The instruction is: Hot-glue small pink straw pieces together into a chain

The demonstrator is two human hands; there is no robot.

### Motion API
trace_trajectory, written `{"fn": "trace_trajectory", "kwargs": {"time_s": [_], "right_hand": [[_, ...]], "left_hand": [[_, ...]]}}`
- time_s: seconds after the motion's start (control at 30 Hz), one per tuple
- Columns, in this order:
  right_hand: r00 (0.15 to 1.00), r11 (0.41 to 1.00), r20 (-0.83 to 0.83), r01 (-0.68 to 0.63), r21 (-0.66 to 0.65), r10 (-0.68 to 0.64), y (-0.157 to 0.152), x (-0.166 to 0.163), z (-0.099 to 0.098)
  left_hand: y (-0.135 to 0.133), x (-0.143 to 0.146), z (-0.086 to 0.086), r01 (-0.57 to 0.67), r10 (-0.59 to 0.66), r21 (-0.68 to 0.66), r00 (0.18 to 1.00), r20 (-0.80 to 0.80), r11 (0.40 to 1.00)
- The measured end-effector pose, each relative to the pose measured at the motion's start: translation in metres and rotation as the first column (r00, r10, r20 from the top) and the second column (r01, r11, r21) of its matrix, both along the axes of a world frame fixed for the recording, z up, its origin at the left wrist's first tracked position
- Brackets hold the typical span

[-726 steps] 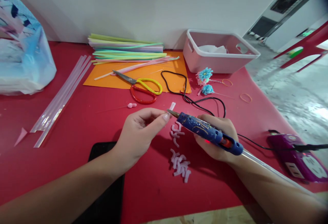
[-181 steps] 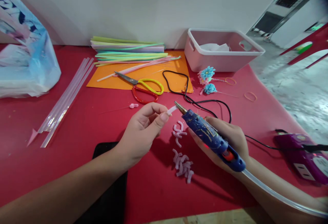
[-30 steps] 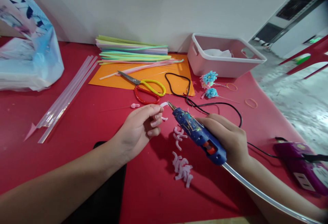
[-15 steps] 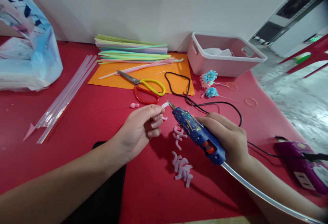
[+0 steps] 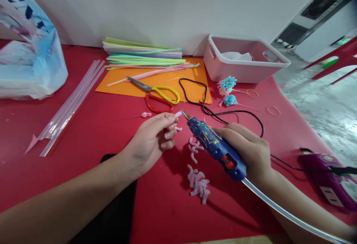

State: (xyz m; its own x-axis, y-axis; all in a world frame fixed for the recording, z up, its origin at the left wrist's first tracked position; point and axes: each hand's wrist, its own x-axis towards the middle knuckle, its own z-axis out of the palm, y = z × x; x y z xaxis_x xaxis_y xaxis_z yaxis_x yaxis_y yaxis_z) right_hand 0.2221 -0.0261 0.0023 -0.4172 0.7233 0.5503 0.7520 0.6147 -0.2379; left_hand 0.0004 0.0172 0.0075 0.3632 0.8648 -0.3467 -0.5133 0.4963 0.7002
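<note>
My left hand [image 5: 156, 136] pinches a short piece of pale pink pipe cleaner [image 5: 179, 114] between thumb and forefinger. My right hand [image 5: 248, 149] is wrapped round a blue hot glue gun [image 5: 214, 141], with a long clear glue stick [image 5: 290, 210] trailing from its back. The gun's metal nozzle is at the free end of the pink piece; whether they touch I cannot tell. Below the hands lie loose bent pink pieces [image 5: 199, 184] in two small heaps. A small pink bud on a thin wire [image 5: 146, 114] lies just beyond my left hand.
Scissors [image 5: 156, 95] and bundled pipe cleaners [image 5: 145, 56] lie on orange card [image 5: 122, 84]. Clear glue sticks [image 5: 72, 102] and a plastic bag [image 5: 33, 61] are left. Behind right stand a pink basket [image 5: 245, 69] and blue flowers [image 5: 229, 84]. A black cord [image 5: 251, 114] and purple power strip [image 5: 326, 180] lie right.
Almost nothing has moved. The nozzle and the pink piece stay close together, and both hands keep their hold.
</note>
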Motion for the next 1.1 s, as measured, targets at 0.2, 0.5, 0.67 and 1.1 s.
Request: {"fn": "trace_trajectory", "kwargs": {"time_s": [0.2,0.5,0.67,1.1], "right_hand": [[1.000,1.000,-0.022,0.023,0.007,-0.022,-0.0002,0.0017,0.0007],[1.000,1.000,0.002,0.004,0.004,-0.004,0.0006,0.0023,0.0013],[0.996,0.999,-0.093,-0.012,0.034,0.015,-0.0032,0.0018,-0.0001],[1.000,1.000,0.002,-0.020,0.000,0.020,0.0000,0.0044,0.0017]], "left_hand": [[-0.0005,0.0009,-0.0022,0.013,-0.011,0.041,0.998,-0.057,0.999],[-0.0004,0.0009,-0.0042,0.002,0.005,0.063,0.995,-0.104,0.998],[-0.0028,0.0008,-0.0064,0.002,0.011,0.092,0.991,-0.133,0.996],[-0.0028,0.0019,-0.0054,0.015,0.002,0.138,0.992,-0.126,0.990]]}}
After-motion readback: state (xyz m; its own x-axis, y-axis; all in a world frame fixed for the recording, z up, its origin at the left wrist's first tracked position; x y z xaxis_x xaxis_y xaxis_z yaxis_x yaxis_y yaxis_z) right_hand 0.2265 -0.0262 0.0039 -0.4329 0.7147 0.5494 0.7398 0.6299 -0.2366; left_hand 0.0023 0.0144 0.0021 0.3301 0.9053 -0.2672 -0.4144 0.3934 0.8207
